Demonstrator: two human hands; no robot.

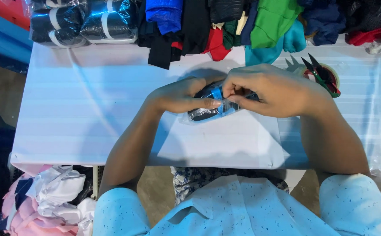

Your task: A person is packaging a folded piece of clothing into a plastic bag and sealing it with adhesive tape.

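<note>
We clasp a dark garment bundle in clear plastic [212, 107] at mid-table, left hand [179, 95] gripping its near side and right hand [269, 89] pinching the blue tape band, seemingly mid-wrap, with two wrapped bundles [83, 22] finished and loose folded clothes [251, 22] waiting.

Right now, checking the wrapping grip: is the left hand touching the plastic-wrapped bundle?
Touching. The head view shows the left hand lying over the plastic-wrapped bundle, thumb pressed on it.
</note>
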